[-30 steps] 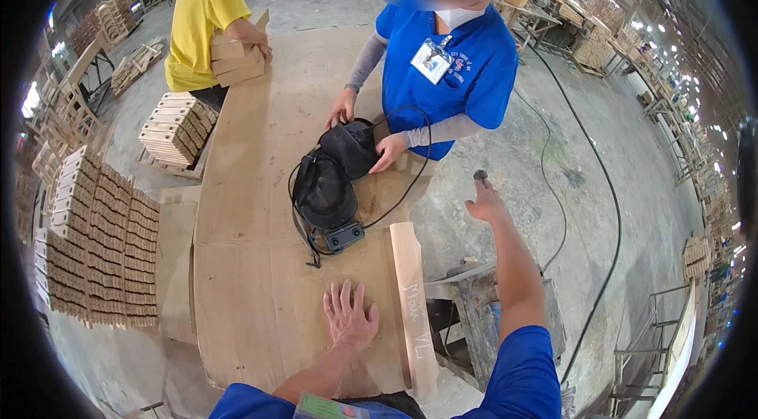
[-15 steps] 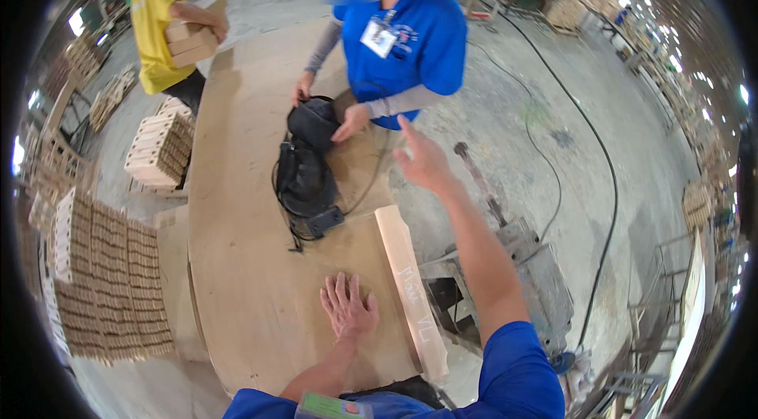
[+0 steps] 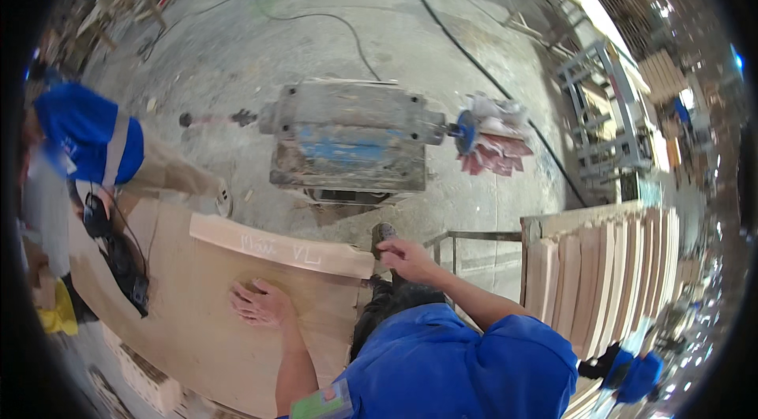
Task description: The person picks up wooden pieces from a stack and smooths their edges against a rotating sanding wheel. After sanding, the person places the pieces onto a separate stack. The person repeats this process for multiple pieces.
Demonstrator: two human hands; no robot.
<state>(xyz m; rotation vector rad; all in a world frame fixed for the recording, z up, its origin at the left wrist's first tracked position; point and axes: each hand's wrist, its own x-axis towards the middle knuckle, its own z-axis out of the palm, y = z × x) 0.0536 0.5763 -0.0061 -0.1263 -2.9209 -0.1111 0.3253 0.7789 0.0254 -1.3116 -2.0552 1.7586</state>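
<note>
Floor [image 3: 237, 48]: grey concr., scuffed, fills most of upper view. Table [image 3: 181, 293]: brown sheet top, lower L, edges bent by lens. Wood stack [image 3: 600, 277]: pale slats side by side, R of wearer, next to metal rails. Machine [image 3: 347, 135]: grey, worn blue patch on side, approx. ctr, beyond table; shaft out each end. Co-worker [image 3: 91, 135]: blue shirt, far L, by table, partly lost at lens rim. Wood piece [image 3: 276, 245]: long, pale, white marks on face; lies on table along edge facing machine, R end near wearer's body. Black gear [image 3: 122, 261]: on table, L part, w/ thin cord, near co-worker; exact kind can't tell. Flap wheel [image 3: 493, 139]: blue hub, reddish + grey flaps, on machine's R shaft. L hand [image 3: 262, 304]: palm down on tabletop, fingers spread wide, just on wearer's side of wood piece, apart from it. R hand [image 3: 407, 259]: just beside R end of piece, fingers partly bent; contact w/ wood can't tell, nor whether hand grips anything.
</note>
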